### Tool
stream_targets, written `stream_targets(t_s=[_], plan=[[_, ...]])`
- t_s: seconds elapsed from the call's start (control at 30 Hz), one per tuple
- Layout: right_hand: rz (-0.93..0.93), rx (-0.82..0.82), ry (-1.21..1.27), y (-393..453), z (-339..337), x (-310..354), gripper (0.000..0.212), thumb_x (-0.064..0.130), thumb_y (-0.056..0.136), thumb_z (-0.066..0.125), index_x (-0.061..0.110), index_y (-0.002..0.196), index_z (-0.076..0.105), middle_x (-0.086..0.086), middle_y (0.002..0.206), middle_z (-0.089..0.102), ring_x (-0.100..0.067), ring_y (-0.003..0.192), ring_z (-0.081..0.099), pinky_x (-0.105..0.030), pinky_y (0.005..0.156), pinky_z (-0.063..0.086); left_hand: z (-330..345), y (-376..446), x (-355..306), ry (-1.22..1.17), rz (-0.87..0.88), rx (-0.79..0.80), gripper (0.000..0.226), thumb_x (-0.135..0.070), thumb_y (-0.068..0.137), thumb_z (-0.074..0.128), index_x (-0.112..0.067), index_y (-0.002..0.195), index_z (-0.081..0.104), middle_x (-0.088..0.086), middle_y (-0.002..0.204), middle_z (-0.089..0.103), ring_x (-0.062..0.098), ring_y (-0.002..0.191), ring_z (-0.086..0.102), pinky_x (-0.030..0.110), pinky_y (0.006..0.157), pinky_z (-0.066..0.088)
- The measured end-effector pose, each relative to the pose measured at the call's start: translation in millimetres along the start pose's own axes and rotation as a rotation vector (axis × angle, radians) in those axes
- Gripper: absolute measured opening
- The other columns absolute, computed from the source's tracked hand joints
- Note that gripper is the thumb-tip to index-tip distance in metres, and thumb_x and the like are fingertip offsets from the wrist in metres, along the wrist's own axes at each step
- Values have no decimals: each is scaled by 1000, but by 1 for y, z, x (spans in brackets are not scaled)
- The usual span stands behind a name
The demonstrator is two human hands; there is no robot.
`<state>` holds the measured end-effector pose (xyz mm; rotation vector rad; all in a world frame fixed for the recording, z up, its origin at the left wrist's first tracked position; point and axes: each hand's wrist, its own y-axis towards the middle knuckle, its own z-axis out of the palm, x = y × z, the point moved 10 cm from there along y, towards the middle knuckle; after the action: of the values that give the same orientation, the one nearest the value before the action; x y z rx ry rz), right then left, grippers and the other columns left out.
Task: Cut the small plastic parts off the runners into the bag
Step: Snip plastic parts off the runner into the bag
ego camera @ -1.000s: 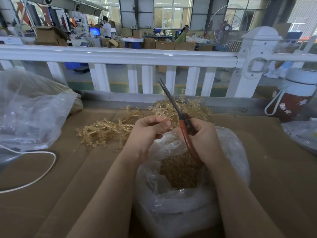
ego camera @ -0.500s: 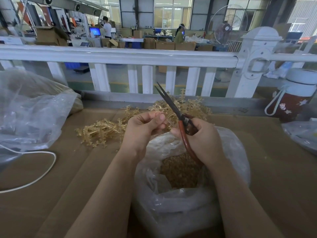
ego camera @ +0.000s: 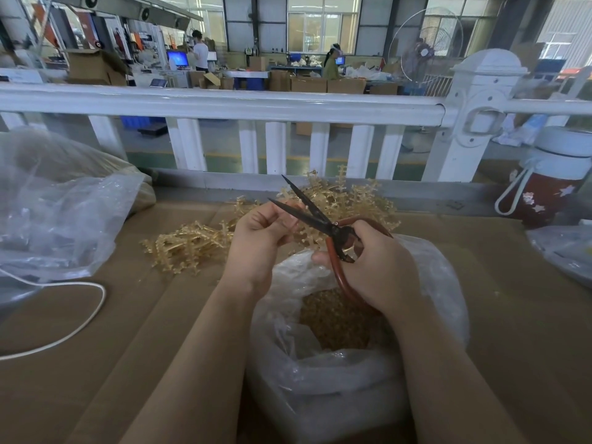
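The right hand [ego camera: 378, 264] grips the red handles of the scissors [ego camera: 323, 221], whose dark blades stand parted and point up and left. The left hand [ego camera: 259, 238] has its fingers curled round something small and amber just beside the lower blade; it looks like a runner, though the fingers hide most of it. Both hands hover over the open bag [ego camera: 426, 283], a clear plastic one that stands on the table [ego camera: 160, 347] and holds a heap of cut amber parts [ego camera: 336, 322]. Beyond the hands a pile of runners [ego camera: 192, 243] lies on the table, spreading toward the white fence [ego camera: 224, 104]. A second bag [ego camera: 57, 213] sits at far left, with a white cable [ego camera: 80, 328] looped below it. A red bottle [ego camera: 544, 193] stands at far right
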<state>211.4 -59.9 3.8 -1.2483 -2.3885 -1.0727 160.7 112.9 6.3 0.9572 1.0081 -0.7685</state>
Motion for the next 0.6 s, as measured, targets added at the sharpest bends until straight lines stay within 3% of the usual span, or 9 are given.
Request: stream_targets(t_s=[0.13,0.23,0.37,0.6], plan=[[-8,-47,-57,-1,-7,4,59,86,69,59,32,92,62,19,83,64,-2,77,58,-13,61,40,1,0,1,-6,-3,15,35,0,95,56,-22,73,73,-6,70,65,7,69,53,23,69,42],[-11,-76,-81,-1,-10,6,62,87,68,56,30,90,64,19,78,62,-4,74,58,-22,61,47,1,0,2,-11,-11,13,26,-3,95,58,-17,77,69,-4,69,64,5,67,54,21,68,43],[-18,-98,-101,-1,-13,8,72,92,65,44,27,88,66,19,74,60,-4,70,55,-28,63,52,2,0,1,-36,-12,12,29,-5,94,59,-21,72,70,-2,69,62,7,66,53,20,67,42],[-15,-80,-90,-1,-11,8,79,92,65,43,23,91,69,15,79,68,-8,71,61,-33,67,57,5,-2,-1,-61,-9,25,24,-3,95,57,-16,77,67,-1,70,60,9,68,52,24,69,41]])
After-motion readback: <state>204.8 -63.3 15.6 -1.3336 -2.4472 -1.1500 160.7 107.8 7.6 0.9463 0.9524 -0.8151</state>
